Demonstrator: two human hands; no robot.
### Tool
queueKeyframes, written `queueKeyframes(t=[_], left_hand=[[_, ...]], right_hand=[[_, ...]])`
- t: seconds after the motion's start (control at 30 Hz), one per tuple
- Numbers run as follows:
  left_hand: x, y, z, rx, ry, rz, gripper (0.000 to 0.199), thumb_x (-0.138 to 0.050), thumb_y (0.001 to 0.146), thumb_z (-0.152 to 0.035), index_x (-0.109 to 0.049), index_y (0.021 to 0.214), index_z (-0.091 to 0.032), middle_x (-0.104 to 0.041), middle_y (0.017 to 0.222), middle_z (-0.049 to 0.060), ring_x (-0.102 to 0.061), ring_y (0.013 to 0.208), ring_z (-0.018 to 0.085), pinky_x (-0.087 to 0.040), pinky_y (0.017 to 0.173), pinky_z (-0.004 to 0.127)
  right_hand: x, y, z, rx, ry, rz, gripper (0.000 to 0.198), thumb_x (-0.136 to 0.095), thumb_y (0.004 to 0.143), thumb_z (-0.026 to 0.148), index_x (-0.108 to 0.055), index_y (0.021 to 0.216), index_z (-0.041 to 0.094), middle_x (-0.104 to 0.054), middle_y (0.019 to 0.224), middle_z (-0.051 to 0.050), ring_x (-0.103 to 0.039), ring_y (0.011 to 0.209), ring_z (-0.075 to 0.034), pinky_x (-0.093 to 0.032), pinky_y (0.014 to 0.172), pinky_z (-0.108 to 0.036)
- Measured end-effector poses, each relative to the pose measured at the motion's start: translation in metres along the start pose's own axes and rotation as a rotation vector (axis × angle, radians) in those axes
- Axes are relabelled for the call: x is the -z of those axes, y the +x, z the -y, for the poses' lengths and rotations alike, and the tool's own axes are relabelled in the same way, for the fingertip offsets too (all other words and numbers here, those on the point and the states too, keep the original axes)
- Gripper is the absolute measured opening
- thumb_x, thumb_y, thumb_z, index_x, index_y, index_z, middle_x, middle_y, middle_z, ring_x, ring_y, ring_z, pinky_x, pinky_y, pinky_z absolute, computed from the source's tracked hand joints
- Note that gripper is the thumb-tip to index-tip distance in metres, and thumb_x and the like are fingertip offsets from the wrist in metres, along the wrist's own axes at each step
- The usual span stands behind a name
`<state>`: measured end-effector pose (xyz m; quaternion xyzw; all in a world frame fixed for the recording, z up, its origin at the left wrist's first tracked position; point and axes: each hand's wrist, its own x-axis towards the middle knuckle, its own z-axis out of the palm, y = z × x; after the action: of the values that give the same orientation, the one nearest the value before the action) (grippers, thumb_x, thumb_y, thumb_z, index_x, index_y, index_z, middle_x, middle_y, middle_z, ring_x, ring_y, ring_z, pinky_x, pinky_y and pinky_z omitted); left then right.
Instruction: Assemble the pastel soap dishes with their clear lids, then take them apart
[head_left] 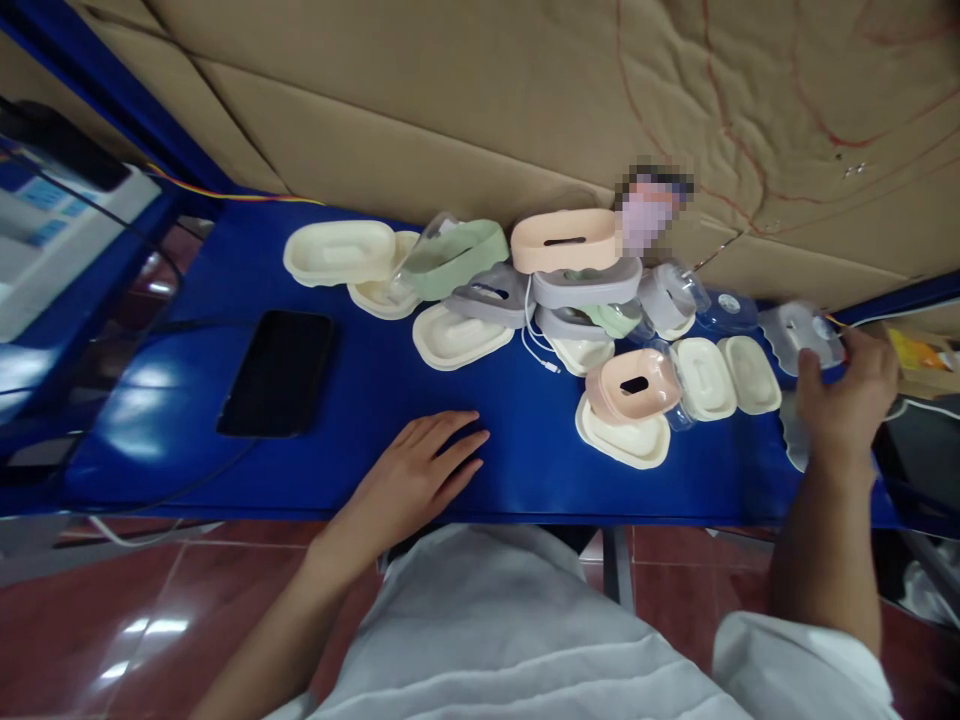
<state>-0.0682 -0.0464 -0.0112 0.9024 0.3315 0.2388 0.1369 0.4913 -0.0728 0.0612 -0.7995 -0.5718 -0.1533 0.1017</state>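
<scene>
My left hand lies palm down on the blue table, fingers stretched out and holding nothing. At the far right, my right hand grips a translucent grey plastic shell with a wavy edge, between thumb and fingers. A second grey wavy-edged piece lies partly hidden under that hand. Left of it are two cream oval trays. A peach oval housing with a dark slot rests on another cream tray.
Peach, green and grey housings pile up along the cardboard wall, with cream trays among them. A white cable hangs over the pile. A black phone lies on the left.
</scene>
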Motion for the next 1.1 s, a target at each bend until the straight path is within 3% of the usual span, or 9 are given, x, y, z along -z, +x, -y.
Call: queueKeyframes(t=[0.1, 0.2, 0.3, 0.37, 0.47, 0.6, 0.8, 0.93, 1.1], left_hand=[[-0.004, 0.012, -0.026, -0.019, 0.057, -0.036, 0.027, -0.059, 0.11, -0.021, -0.074, 0.132, -0.018, -0.073, 0.139, 0.015, -0.072, 0.121, 0.029, -0.061, 0.103, 0.049], [-0.02, 0.036, -0.066, -0.146, 0.032, 0.056, 0.035, -0.059, 0.11, -0.021, -0.068, 0.143, -0.021, -0.065, 0.155, 0.012, -0.064, 0.14, 0.029, -0.049, 0.122, 0.055], [-0.04, 0.064, -0.095, -0.231, 0.005, 0.128, 0.047, -0.055, 0.112, -0.026, -0.054, 0.159, -0.024, -0.054, 0.167, 0.011, -0.05, 0.155, 0.029, -0.036, 0.131, 0.064], [-0.049, 0.074, -0.099, -0.213, 0.026, 0.172, 0.043, -0.053, 0.112, -0.02, -0.056, 0.155, -0.022, -0.061, 0.158, 0.011, -0.053, 0.15, 0.028, -0.036, 0.13, 0.068], [-0.047, 0.068, -0.088, -0.195, 0.044, 0.159, 0.027, -0.056, 0.109, -0.015, -0.069, 0.132, -0.02, -0.074, 0.129, 0.008, -0.066, 0.125, 0.027, -0.044, 0.122, 0.063], [-0.024, 0.029, -0.06, -0.142, 0.032, 0.1, 0.023, -0.064, 0.102, -0.008, -0.071, 0.121, -0.018, -0.075, 0.113, 0.008, -0.067, 0.108, 0.026, -0.057, 0.101, 0.049], [-0.006, -0.02, -0.03, -0.019, -0.015, -0.061, 0.042, -0.065, 0.104, -0.012, -0.063, 0.144, -0.024, -0.07, 0.131, 0.012, -0.07, 0.115, 0.026, -0.062, 0.096, 0.04], [-0.007, -0.024, -0.024, -0.013, 0.075, -0.179, 0.055, -0.072, 0.102, -0.018, -0.058, 0.153, -0.032, -0.064, 0.15, 0.014, -0.068, 0.13, 0.03, -0.06, 0.107, 0.049], [0.002, -0.012, -0.023, -0.065, 0.08, -0.011, 0.042, -0.067, 0.103, -0.01, -0.067, 0.142, -0.026, -0.067, 0.155, 0.01, -0.061, 0.145, 0.03, -0.051, 0.121, 0.05]], right_hand=[[-0.001, -0.065, 0.06, 0.293, 0.197, -0.276, 0.034, -0.059, 0.108, 0.045, -0.069, 0.134, 0.025, -0.074, 0.121, -0.015, -0.069, 0.119, -0.035, -0.05, 0.104, -0.051], [-0.007, -0.122, 0.12, 0.523, 0.242, -0.137, 0.042, -0.076, 0.098, 0.036, -0.068, 0.139, 0.032, -0.073, 0.132, -0.01, -0.07, 0.122, -0.031, -0.05, 0.106, -0.047], [-0.012, -0.145, 0.155, 0.459, 0.206, -0.057, 0.057, -0.068, 0.103, 0.031, -0.054, 0.158, 0.032, -0.066, 0.151, -0.012, -0.061, 0.14, -0.032, -0.04, 0.119, -0.05], [-0.014, -0.142, 0.161, 0.382, 0.191, -0.049, 0.059, -0.063, 0.107, 0.031, -0.048, 0.164, 0.028, -0.06, 0.16, -0.014, -0.053, 0.15, -0.034, -0.032, 0.125, -0.054], [-0.016, -0.126, 0.158, 0.361, 0.18, -0.049, 0.047, -0.066, 0.107, 0.035, -0.061, 0.153, 0.029, -0.059, 0.162, -0.012, -0.046, 0.156, -0.036, -0.025, 0.127, -0.059], [-0.014, -0.113, 0.163, 0.487, 0.232, -0.11, 0.032, -0.075, 0.103, 0.033, -0.073, 0.134, 0.03, -0.072, 0.146, -0.007, -0.056, 0.149, -0.032, -0.02, 0.13, -0.059], [0.001, -0.124, 0.215, 0.725, 0.489, 0.005, 0.033, -0.075, 0.104, 0.025, -0.07, 0.136, 0.026, -0.081, 0.127, -0.004, -0.072, 0.129, -0.025, -0.018, 0.136, -0.055], [0.008, -0.144, 0.252, 0.806, 0.605, 0.071, 0.026, -0.075, 0.104, 0.029, -0.072, 0.13, 0.024, -0.083, 0.117, -0.003, -0.075, 0.116, -0.021, -0.03, 0.133, -0.05], [0.008, -0.154, 0.261, 0.802, 0.589, 0.204, 0.044, -0.07, 0.105, 0.023, -0.066, 0.148, 0.032, -0.08, 0.129, -0.001, -0.072, 0.126, -0.02, -0.039, 0.131, -0.046]])
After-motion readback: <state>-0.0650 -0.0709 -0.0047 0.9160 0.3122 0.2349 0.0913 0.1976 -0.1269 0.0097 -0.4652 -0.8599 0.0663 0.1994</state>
